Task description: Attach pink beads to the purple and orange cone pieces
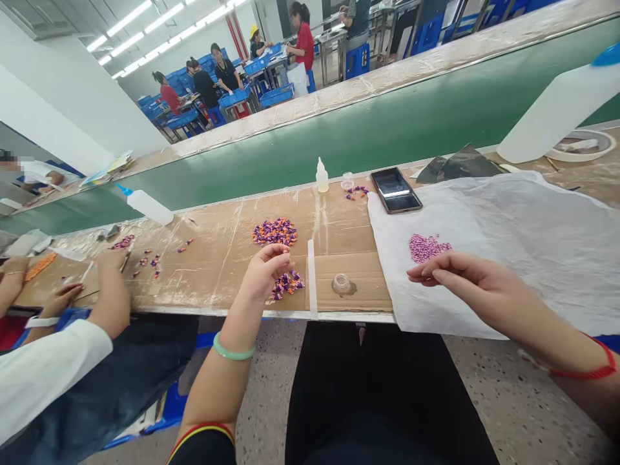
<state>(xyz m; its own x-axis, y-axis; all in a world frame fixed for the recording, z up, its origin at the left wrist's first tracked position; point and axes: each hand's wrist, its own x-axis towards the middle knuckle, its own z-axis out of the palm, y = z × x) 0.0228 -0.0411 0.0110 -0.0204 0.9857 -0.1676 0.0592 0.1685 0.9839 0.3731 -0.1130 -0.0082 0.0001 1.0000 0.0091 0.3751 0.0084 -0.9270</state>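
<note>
My left hand [264,274] is closed in a pinch on a small orange-and-purple piece [287,252], mostly hidden by the fingertips. A larger pile of purple-and-orange pieces [274,231] lies just beyond that hand, and a smaller pile [289,284] lies beside and under it. On the right, my right hand [458,271] hovers over a white sheet [513,219], its fingers stretched out and the thumb apart from their tips. Small pink beads [429,247] are heaped right behind those fingers. Between both hands, a small clear round dish [341,283] sits on a cardboard piece [371,271].
A small dropper bottle [322,176] stands at the back, near a phone [396,190]. White bottles with blue caps lean at left [150,205] and right [552,110]. A white strip [312,278] crosses the front. At left, a co-worker's arm [112,290] reaches onto the table.
</note>
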